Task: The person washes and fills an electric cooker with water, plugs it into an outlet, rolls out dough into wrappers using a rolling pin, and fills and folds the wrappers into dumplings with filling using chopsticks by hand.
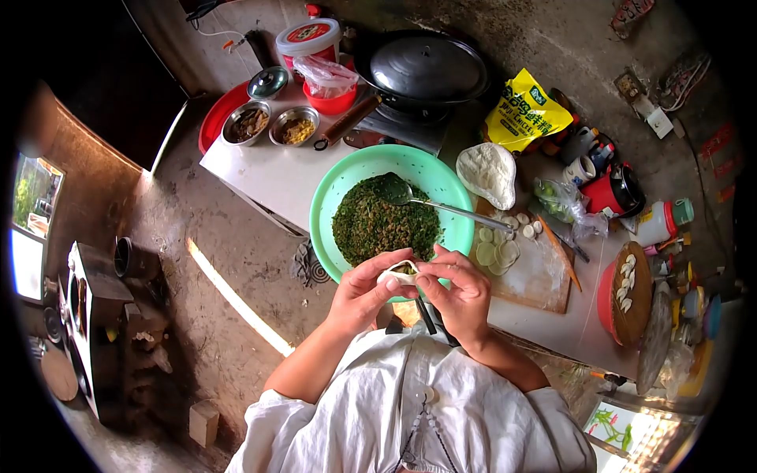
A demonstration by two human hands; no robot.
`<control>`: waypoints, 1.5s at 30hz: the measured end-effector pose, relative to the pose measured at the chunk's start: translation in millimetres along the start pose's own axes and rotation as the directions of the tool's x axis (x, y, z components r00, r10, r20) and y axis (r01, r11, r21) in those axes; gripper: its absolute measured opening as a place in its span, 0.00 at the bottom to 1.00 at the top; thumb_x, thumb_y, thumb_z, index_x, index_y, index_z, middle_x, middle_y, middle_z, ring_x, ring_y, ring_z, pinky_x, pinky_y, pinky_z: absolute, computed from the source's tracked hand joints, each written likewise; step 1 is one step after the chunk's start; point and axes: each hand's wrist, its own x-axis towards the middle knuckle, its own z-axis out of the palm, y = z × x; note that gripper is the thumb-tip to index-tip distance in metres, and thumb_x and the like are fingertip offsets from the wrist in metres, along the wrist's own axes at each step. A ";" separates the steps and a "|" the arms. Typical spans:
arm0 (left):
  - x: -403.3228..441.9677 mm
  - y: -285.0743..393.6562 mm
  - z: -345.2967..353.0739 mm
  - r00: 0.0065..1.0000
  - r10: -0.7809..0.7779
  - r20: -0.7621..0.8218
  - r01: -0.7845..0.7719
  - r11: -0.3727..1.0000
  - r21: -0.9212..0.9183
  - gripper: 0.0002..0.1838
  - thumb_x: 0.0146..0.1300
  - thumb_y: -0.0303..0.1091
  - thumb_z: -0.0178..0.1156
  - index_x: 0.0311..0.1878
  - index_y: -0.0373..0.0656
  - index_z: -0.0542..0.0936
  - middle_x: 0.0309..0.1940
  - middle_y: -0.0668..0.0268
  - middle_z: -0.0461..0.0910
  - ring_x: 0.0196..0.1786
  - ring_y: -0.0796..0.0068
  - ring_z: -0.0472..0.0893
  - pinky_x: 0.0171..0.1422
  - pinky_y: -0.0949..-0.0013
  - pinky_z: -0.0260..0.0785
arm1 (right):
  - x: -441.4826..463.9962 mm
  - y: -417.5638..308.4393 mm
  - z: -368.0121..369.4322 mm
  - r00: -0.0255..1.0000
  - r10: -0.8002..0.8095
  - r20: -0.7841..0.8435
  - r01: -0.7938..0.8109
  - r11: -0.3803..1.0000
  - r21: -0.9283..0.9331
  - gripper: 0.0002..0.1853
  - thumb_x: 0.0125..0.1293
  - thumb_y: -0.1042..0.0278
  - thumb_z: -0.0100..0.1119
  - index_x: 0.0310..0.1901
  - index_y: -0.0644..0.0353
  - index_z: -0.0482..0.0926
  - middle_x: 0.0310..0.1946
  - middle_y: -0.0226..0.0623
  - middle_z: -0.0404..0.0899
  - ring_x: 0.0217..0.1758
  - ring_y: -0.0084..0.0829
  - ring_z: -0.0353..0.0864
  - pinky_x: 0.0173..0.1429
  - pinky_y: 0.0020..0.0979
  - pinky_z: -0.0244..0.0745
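Note:
Both hands meet in front of my chest, over the near rim of a green basin [453,185]. My left hand [369,290] pinches one side of a small dough wrapper [400,273], and my right hand [455,290] holds its other side. The wrapper is partly folded, with a little green filling showing inside. Chopped green and brown filling [377,225] lies in the basin. A metal spoon [453,211] rests in it, its bowl on the filling and its handle over the right rim. Flat round wrappers [497,251] lie right of the basin on a wooden board [540,276].
A rolling pin [561,254] lies on the board, near a bowl of flour [486,173]. Finished dumplings sit on a round tray [633,303] at right. Behind are a lidded black pan [426,67], a yellow bag [527,112] and two small metal bowls [294,126].

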 end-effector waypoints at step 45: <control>-5.1 31.0 23.9 0.940 -0.099 0.328 -0.103 0.831 0.546 0.38 0.61 0.15 0.42 0.71 0.44 0.39 0.61 0.54 0.62 0.55 0.67 0.71 0.53 0.68 0.69 | 2.8 -20.0 -16.1 0.961 -0.195 0.195 0.244 0.932 -0.270 0.08 0.51 0.72 0.65 0.33 0.55 0.77 0.28 0.28 0.72 0.34 0.30 0.72 0.64 0.45 0.55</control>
